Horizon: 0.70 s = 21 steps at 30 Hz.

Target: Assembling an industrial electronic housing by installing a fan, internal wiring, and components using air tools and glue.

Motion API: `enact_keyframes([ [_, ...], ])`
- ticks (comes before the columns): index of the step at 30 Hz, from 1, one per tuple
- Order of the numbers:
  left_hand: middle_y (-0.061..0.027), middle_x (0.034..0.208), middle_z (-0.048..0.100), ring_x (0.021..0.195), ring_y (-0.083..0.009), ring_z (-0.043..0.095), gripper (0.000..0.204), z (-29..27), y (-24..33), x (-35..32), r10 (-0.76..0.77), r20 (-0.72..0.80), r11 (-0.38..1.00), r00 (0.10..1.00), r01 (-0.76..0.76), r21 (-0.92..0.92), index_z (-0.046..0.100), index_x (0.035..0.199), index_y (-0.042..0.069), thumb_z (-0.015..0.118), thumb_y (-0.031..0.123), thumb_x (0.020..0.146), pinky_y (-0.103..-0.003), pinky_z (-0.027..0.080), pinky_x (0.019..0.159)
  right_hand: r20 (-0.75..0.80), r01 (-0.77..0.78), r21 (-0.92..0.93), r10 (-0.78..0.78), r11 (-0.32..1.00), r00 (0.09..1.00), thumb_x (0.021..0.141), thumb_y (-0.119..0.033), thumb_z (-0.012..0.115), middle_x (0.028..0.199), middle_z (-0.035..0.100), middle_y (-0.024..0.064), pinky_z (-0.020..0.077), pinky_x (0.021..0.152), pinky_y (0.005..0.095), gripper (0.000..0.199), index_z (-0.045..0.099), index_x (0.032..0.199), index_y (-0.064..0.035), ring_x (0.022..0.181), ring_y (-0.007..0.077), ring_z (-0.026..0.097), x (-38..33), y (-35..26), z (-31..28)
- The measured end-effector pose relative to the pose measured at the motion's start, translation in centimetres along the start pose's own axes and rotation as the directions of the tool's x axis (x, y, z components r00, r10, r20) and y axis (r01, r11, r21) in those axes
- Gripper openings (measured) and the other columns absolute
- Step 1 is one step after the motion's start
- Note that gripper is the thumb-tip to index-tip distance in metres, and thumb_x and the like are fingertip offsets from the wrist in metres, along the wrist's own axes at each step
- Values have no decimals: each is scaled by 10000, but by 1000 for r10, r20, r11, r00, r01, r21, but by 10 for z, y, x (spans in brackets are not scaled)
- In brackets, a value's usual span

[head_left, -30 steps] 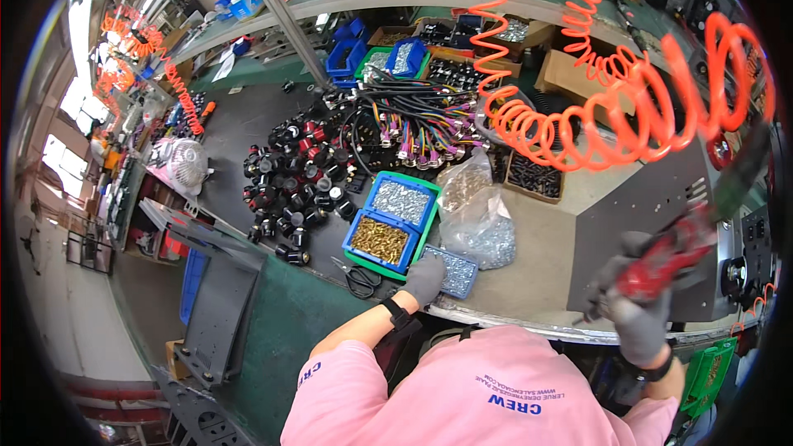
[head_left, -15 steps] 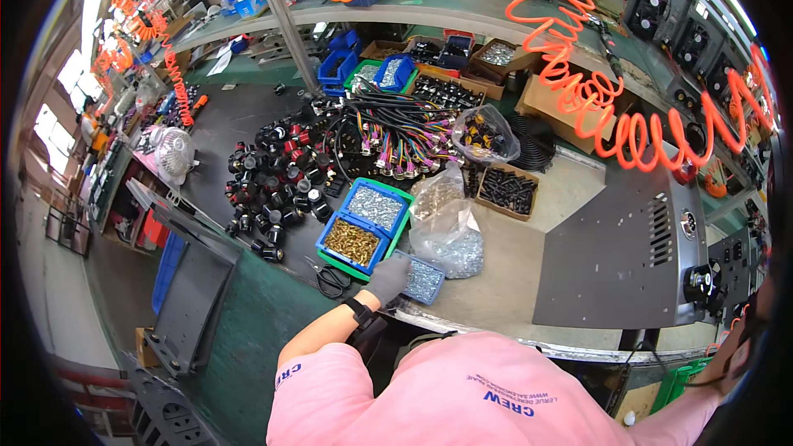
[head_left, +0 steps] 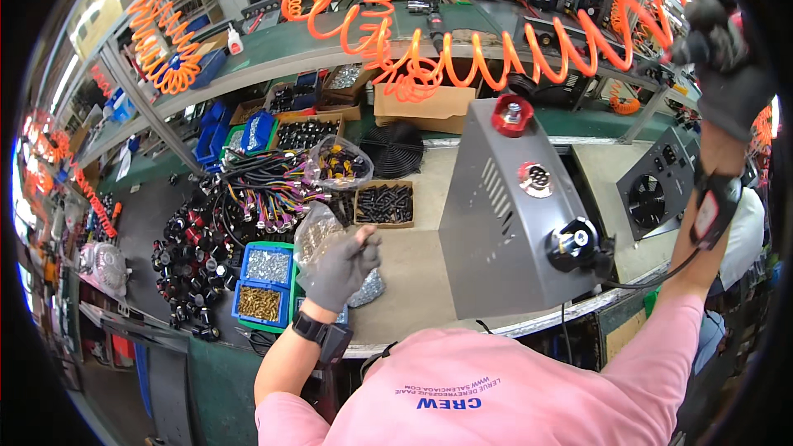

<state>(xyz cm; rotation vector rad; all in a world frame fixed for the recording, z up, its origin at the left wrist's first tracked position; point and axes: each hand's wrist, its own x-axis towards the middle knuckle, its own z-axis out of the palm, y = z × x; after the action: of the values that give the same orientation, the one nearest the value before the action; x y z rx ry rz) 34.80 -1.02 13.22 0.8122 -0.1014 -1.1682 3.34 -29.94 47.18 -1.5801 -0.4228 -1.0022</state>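
— What's the left hand (head_left: 345, 264) on?

— It wears a grey knit glove, fingers curled shut, pinching something small and dark at the tips; too small to name. It hovers over a crinkled clear bag (head_left: 326, 239) of small metal parts lying on the tan bench (head_left: 421, 272), the bag directly beneath and just left of the palm.

— And the right hand (head_left: 727, 74)?

— Raised high at the right edge, in a dark glove, closed around something up by the orange coiled hose (head_left: 496, 66). What it grips is blurred; I cannot tell.

— What sits between them?

— A grey sheet-metal box (head_left: 504, 215), slanted faces, slotted vents on its side, a red cap on top and a black knob low down. It stands just right of the left hand, apart from it.

— Anything else near the bag?

— A blue tray (head_left: 263, 285) with two compartments, silvery screws above, brassy ones below, just left of the bag. Behind it, a tangle of cables (head_left: 264, 190) and an open carton (head_left: 384, 202) of black parts.
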Motion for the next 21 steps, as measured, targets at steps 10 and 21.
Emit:
enact_keyframes([
  [10, -16, 751, 492, 483, -36, 314, 224, 149, 15, -1, 26, 462, 997, 886, -58, 54, 492, 1018, 18, 500, 202, 891, -178, 279, 450, -301, 115, 296, -21, 948, 953, 656, -203, 522, 944, 436, 70, 338, 624, 267, 573, 431, 1179, 11, 652, 117, 395, -64, 111, 93],
  [21, 23, 704, 428, 474, -35, 286, 215, 173, 10, -11, 63, 426, 997, 902, -77, 15, 503, 940, 36, 480, 247, 902, -176, 267, 448, 66, 51, 398, -85, 916, 994, 617, -184, 670, 768, 403, 13, 397, 463, 280, 528, 475, 1093, -67, 468, 87, 430, -49, 144, 113],
])
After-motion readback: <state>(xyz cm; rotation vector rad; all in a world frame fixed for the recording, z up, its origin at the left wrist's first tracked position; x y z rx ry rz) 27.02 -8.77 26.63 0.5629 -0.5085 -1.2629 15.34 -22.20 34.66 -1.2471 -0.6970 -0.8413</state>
